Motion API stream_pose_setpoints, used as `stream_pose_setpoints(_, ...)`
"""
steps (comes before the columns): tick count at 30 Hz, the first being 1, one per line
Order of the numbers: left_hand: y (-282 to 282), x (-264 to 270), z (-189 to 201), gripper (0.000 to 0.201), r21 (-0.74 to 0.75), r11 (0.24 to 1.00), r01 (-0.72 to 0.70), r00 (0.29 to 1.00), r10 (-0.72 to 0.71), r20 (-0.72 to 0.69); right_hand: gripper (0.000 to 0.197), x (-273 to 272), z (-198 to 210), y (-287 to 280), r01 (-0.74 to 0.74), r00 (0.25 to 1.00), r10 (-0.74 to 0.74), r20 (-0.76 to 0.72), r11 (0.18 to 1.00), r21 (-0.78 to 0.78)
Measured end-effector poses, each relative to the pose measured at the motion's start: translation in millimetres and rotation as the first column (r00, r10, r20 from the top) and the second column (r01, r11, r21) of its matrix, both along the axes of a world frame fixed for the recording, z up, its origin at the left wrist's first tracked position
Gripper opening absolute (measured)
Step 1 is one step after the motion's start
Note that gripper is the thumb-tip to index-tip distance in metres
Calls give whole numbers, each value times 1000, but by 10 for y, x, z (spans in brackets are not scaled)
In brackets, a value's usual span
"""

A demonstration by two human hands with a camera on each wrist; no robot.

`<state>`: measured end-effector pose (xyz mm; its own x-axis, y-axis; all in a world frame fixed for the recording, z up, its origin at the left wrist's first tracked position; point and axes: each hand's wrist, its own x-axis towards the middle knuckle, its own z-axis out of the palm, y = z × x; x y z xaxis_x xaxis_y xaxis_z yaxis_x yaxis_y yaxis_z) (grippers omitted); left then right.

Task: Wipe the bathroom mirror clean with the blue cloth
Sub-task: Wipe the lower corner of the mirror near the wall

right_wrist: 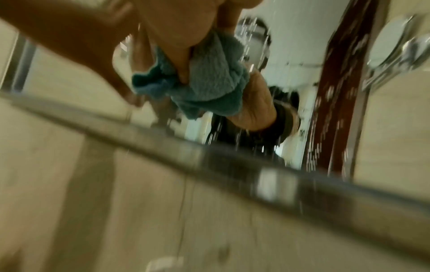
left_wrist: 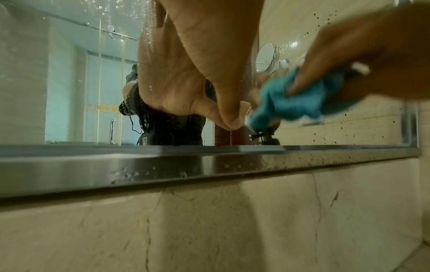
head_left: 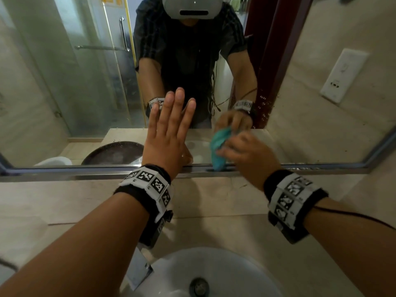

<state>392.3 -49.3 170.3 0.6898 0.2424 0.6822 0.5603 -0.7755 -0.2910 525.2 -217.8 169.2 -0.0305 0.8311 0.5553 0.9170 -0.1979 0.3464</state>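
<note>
The bathroom mirror (head_left: 75,93) fills the wall ahead, with water drops and specks on its right part. My left hand (head_left: 169,129) lies flat on the glass with straight fingers, just above the lower metal frame (head_left: 64,171). My right hand (head_left: 244,151) grips the bunched blue cloth (head_left: 218,148) and holds it against the glass near the bottom edge, right of the left hand. In the left wrist view the blue cloth (left_wrist: 293,99) is blurred beside my left palm (left_wrist: 197,64). In the right wrist view my fingers (right_wrist: 181,46) are curled into the blue cloth (right_wrist: 209,77).
A white basin (head_left: 214,275) with its drain sits below my arms in the beige counter (head_left: 64,202). A wall socket plate (head_left: 342,76) is on the right wall. A chrome frame (left_wrist: 209,165) runs under the glass. My reflection with a headset shows in the mirror.
</note>
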Motion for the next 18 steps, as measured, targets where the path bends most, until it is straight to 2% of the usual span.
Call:
stream_pose_setpoints(2,2,9,-5,131,-7,1000,2,1000,-2,9,31,39,374,42,22,1000,-24,4,962,271)
stream_pose_setpoints(4,-2,12,-9,134,-9,1000,-11,1000,11,-6,20,76,652,88,37,999,-15,-47,859,511)
stream_pose_setpoints(6,1,12,-13,133,-11,1000,-3,1000,3,7,18,82,664,150,43,999,-15,-52,806,590)
stream_pose_setpoints(9,9,23,-25,129,-13,1000,0,999,1,36,24,120,304,163,1,1000,-12,20,887,461)
stream_pose_setpoints(12,-15,28,-19,130,-10,1000,-16,999,17,29,34,137,97,66,-20,1000,20,3,942,336)
stream_pose_setpoints(15,-37,17,0,136,-28,999,-28,1000,28,-3,45,104,46,-9,-17,999,28,-42,965,262)
stream_pose_setpoints(18,-63,14,17,135,-37,999,-27,1000,27,8,45,120,144,-58,-29,999,33,-20,981,194)
